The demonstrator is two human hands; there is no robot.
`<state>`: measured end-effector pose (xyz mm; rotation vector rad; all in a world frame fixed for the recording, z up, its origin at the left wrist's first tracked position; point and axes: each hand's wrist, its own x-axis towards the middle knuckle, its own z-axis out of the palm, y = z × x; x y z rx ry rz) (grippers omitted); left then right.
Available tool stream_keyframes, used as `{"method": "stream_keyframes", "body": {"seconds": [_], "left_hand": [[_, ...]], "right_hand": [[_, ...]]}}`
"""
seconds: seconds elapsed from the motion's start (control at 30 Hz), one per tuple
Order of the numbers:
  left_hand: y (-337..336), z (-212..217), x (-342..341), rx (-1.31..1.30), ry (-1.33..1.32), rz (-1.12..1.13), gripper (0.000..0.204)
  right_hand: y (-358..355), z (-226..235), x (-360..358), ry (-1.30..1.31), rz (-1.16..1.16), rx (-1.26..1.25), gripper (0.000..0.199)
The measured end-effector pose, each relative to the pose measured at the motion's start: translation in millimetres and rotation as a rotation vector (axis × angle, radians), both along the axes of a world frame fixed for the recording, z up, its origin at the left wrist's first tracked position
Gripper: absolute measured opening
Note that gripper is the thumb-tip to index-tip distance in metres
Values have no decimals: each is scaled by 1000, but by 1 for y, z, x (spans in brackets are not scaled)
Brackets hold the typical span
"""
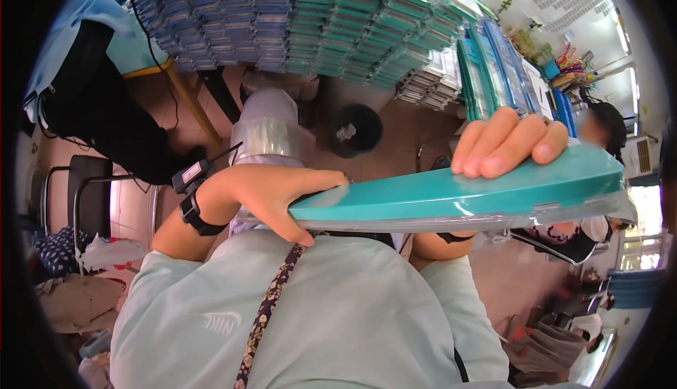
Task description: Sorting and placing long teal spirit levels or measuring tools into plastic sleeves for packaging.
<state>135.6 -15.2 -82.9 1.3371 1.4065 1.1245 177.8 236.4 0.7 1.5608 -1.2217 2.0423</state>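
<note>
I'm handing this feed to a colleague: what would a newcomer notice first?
The glossy teal case, spanning centre to right, held by the left hand and right hand. Next, stacks of blue and green cases along the top, then the dark bin just below them in view.

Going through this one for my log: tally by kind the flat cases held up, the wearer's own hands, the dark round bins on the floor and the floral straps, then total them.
Held flat case, teal and clear: 1
Wearer's hands, left hand and right hand: 2
Dark round bin: 1
Floral strap: 1
Total: 5
</note>
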Motion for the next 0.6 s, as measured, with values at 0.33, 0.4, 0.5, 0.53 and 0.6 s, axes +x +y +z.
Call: {"method": "stream_keyframes", "body": {"seconds": [0.33,0.4,0.5,0.53,0.6], "left_hand": [[-2,-7,2,-9,-128,19,57],[1,-16,-1,102,-79,15,58],[1,-14,-2,222,-34,80,60],[1,-11,-2,229,-42,156,62],[-1,-9,0,242,1,201,63]], "right_hand": [[6,17,5,-72,12,212,73],[2,13,4,-82,-17,152,73],[-2,16,9,-80,-152,60,76],[-3,17,9,-70,-249,27,78],[-4,18,7,-10,-362,1,80]]}}
